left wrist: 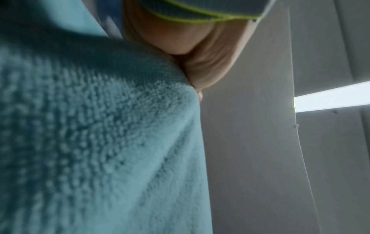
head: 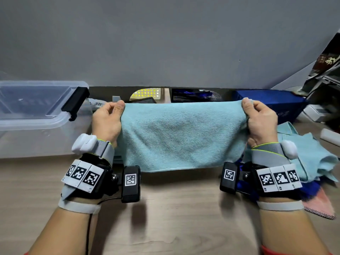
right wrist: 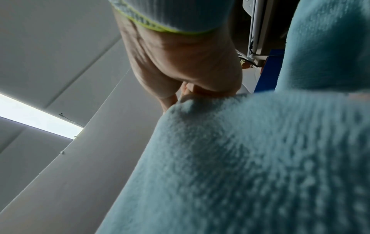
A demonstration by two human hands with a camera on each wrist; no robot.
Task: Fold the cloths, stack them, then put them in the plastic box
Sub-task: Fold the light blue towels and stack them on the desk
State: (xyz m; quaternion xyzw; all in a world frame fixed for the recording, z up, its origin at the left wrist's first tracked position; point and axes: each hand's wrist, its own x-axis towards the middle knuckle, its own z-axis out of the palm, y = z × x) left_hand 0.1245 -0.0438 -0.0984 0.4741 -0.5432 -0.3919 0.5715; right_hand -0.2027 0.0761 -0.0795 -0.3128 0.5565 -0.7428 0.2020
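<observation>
A light blue terry cloth (head: 180, 137) hangs in the air above the wooden table, stretched flat between both hands. My left hand (head: 108, 118) pinches its top left corner and my right hand (head: 259, 118) pinches its top right corner. Its lower edge hangs level just above the tabletop. The same cloth (left wrist: 90, 150) fills the left wrist view below the left hand (left wrist: 192, 52), and the cloth (right wrist: 250, 166) also fills the right wrist view under the right hand (right wrist: 180, 66). A clear plastic box (head: 35, 115) with a black latch stands open at the left.
More cloths lie in a loose pile at the right: light blue ones (head: 311, 153), a dark blue one (head: 311, 190) and a pink one (head: 320, 205). A blue box (head: 274, 102) and other clutter line the back edge by the grey wall. Bare wooden table (head: 174, 218) lies in front.
</observation>
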